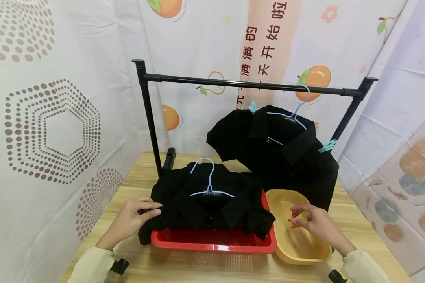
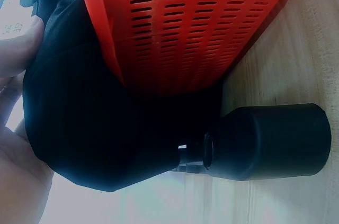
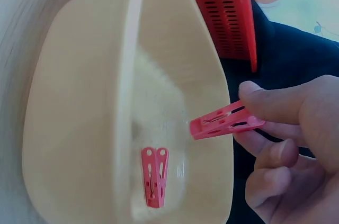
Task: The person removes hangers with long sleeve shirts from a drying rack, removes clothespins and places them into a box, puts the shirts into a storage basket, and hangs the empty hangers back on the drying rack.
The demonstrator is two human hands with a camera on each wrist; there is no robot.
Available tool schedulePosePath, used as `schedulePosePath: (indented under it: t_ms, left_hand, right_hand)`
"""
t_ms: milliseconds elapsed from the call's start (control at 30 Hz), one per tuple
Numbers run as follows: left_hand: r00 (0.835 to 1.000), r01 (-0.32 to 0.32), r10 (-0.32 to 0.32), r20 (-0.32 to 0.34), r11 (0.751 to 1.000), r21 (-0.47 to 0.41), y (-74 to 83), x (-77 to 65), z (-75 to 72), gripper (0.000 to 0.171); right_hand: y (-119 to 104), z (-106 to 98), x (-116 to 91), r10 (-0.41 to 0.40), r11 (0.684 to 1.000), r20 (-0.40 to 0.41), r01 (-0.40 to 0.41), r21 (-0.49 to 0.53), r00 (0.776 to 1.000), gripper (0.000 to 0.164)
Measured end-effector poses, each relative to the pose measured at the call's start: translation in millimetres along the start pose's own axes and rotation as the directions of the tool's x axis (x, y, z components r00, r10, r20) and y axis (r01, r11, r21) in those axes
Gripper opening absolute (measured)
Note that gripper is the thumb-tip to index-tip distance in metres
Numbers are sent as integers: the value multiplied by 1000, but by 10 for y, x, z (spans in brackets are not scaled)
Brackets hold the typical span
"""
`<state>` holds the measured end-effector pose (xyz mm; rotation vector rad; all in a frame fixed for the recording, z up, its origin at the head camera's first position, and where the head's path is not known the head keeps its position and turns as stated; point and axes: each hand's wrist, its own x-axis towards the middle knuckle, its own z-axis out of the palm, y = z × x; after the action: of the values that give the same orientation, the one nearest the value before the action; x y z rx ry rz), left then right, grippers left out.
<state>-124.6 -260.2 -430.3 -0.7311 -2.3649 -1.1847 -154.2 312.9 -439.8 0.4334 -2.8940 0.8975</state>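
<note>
Red clip point(image 3: 220, 122) is pinched btwn thumb & fingers of R hand point(image 1: 316, 222), held over yellow basin point(image 1: 299, 247); 2nd clip point(image 3: 155, 176) seen lying inside. Black shirt point(image 1: 191, 210) w/ hanger point(image 1: 209, 188), laid across red basket point(image 1: 219, 247), is pinched at its edge by L hand point(image 1: 131, 220), thumb & fingers nearly together. Another shirt point(image 1: 287, 165) is hung from rack's rail point(image 1: 233, 83) behind, w/ 2 blue clips point(image 1: 327, 146) attached.
</note>
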Motion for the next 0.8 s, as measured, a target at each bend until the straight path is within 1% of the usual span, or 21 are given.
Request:
schedulePosePath:
  t_ms: [67, 133, 367, 567, 800]
  left_hand:
    - [1000, 2, -2, -1, 1000, 2, 9, 5, -5, 21]
    - [1000, 4, -4, -3, 1000, 3, 15, 13, -10, 21]
    - [1000, 9, -9, -4, 1000, 6, 24, 20, -26, 20]
    - [1000, 8, -8, -1, 1000, 8, 25, -3, -16, 17]
    - [1000, 14, -14, -3, 1000, 16, 25, -8, -8, 17]
  right_hand:
    - [7, 5, -4, -25, 999, -2, 24, -48, 1000, 23]
    - [14, 7, -6, -37, 997, -1, 37, -66, 999, 23]
    - [61, 34, -24, -53, 993, 24, 55, -100, 998, 26]
    - [105, 51, -43, -63, 991, 47, 69, -118, 997, 25]
    - [134, 75, -82, -110, 973, 58, 119, -196, 992, 22]
